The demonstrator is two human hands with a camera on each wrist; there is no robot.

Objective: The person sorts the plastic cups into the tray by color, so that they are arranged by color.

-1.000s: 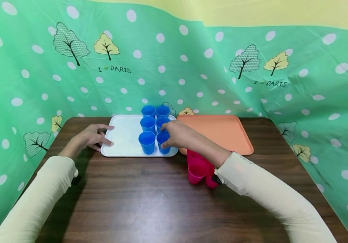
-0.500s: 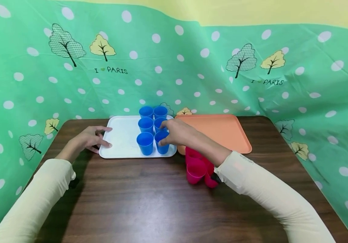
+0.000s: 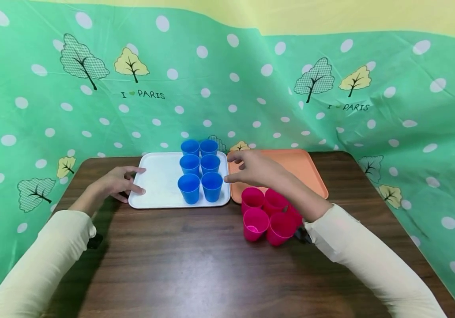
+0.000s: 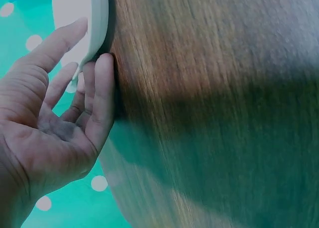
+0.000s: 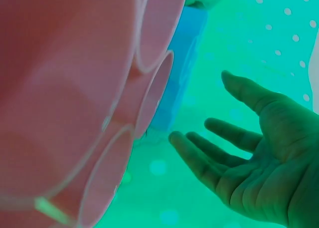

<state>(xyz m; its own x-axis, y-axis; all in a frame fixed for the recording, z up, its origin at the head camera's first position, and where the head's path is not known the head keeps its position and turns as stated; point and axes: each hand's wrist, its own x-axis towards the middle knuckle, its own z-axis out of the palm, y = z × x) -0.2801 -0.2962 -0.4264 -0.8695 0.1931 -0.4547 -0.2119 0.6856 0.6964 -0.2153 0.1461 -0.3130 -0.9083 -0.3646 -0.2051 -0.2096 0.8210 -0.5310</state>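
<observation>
In the head view my left hand [image 3: 116, 183] holds the left edge of the white tray [image 3: 157, 181]. The left wrist view has the thumb over the tray's rim [image 4: 98, 28] and the other fingers beneath it. Upright blue cups [image 3: 212, 189] stand in two columns on the tray's right part. My right hand [image 3: 257, 168] hovers just right of the front right blue cup, above the orange tray [image 3: 298, 168], its fingers spread apart and holding nothing. Below the right forearm, several magenta cups [image 3: 256, 227] cluster upright; the wrist partly hides some.
Both trays lie side by side at the back of the dark wooden table [image 3: 179, 265]. Behind them hangs a green dotted cloth [image 3: 211, 101]. The magenta cups are close to the orange tray's front left edge.
My right hand has let go of the front right blue cup and moved right, off the cups. More magenta cups now show. The left hand stays on the tray.
</observation>
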